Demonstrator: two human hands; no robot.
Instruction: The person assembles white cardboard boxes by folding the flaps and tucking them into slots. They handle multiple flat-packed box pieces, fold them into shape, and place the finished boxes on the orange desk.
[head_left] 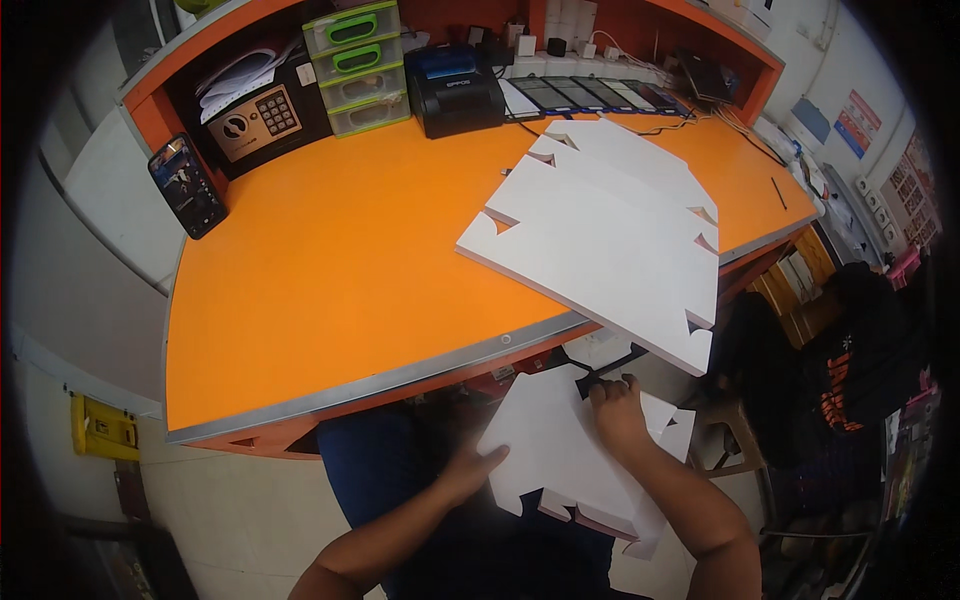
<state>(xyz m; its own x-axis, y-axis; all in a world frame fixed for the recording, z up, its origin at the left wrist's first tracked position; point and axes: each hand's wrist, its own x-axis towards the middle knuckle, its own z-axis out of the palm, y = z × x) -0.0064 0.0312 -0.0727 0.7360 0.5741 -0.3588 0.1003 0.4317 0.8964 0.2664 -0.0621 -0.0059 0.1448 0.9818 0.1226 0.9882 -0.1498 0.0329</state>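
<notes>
You have one white, notched card sheet (pixel 550 430) in front of your body, below the table's near edge. It seems only partly worked: the notches are cut and the lower border looks bent, but the broad face lies open, so most of the shaping appears left. Its notched lower side faces you; the long axis seems to slant from upper left to lower right, though your bare right forearm (pixel 690 500) hides part.

Your left hand (pixel 470 472) lies at its left edge, thumb extended over the face; I cannot tell whether the hidden fingers pinch it. Your right hand (pixel 617 410) rests on the upper part, fingers curled; their grip is unclear.

Farther out, a thick stack of white notched card blanks (pixel 620 210) lies flat on the orange, grey-edged table (pixel 320 280), apparently unworked, slanting likewise, one corner jutting past the near edge.
</notes>
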